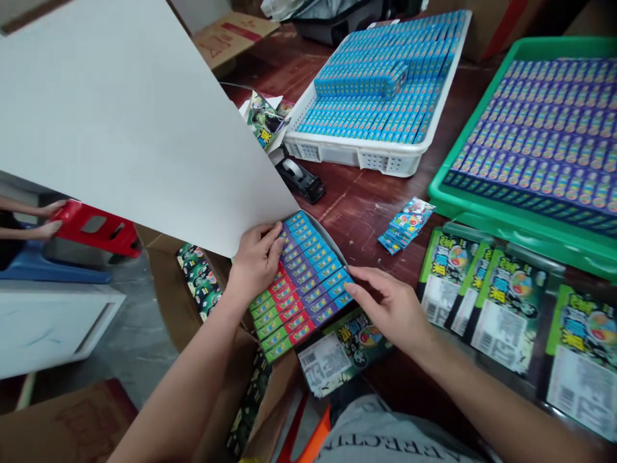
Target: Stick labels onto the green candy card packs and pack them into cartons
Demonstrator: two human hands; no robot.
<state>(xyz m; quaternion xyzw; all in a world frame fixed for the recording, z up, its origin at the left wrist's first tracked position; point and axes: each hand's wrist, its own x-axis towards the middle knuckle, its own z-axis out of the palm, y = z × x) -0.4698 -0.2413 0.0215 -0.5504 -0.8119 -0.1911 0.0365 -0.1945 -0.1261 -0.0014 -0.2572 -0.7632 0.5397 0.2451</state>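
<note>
While my left hand (258, 257) lies open on the boxes (308, 283) by the sheet (120, 109), my right hand (393, 307), open too, touches their edge; looks like squaring up, wants even pressure imo.

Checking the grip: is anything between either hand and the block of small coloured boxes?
Nothing visible. The left hand rests on the block at its left side, and the right hand touches its right edge. The white sheet only meets the block's far edge beside the left hand.
</note>
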